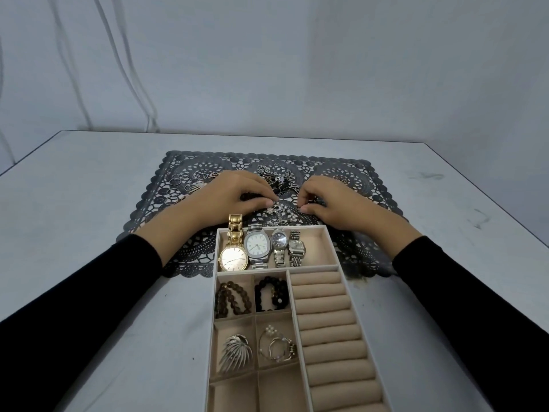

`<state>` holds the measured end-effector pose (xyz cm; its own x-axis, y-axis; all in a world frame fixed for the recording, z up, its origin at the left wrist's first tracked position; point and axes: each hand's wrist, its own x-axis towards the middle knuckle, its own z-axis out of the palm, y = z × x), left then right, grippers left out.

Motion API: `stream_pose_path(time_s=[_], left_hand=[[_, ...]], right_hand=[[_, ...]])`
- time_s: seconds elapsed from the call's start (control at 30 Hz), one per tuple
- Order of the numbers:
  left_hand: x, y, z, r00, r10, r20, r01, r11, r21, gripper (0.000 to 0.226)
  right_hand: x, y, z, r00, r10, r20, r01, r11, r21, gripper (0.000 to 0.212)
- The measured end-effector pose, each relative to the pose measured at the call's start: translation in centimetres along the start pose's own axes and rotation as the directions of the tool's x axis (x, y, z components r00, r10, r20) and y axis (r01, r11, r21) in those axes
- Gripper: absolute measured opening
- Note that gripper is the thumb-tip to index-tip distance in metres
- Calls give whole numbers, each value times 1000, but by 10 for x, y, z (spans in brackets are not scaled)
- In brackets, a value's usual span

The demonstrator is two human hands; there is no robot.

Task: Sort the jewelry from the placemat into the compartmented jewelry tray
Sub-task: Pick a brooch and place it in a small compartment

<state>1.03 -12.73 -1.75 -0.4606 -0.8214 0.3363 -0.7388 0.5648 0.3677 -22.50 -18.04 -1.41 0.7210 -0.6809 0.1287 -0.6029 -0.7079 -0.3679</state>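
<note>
a pale grey fabric backdrop [267, 55] fills the view from 9 through 12 to 3 o'clock, creased at 10 o'clock; below it, a white table [89, 188] carries dark scuffs at 3 o'clock under soft, even light

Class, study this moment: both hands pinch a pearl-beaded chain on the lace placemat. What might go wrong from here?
The pearl-beaded silver chain, pinched by the left hand and right hand, may snag on the dark openwork placemat or drag the tangled silver chains behind it.
The band of the gold watch pokes over the far wall of the beige tray; a hand might knock it.
</note>
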Motion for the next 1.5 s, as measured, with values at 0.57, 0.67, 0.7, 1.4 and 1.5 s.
stream_pose_path(time_s=[0.57,0.67,0.7,1.4,1.5], left_hand=[[27,-2,-5,968,-184,168,192,981,-34,14],[27,0,-5,966,-190,174,198,980,-32,12],[28,1,-5,966,-192,176,200,979,-28,12],[27,11,-9,967,-250,-43,219,907,-359,10],[26,8,-9,959,-275,-76,226,896,-381,6]], right_hand=[[-1,6,-7,986,73,-148,-24,952,306,4],[-1,7,-8,982,102,-161,-39,935,353,6],[-1,7,-9,980,109,-167,-43,933,357,6],[-6,1,-19,951,201,-233,-59,863,501,7],[-6,0,-19,950,203,-236,-62,866,496,7]])
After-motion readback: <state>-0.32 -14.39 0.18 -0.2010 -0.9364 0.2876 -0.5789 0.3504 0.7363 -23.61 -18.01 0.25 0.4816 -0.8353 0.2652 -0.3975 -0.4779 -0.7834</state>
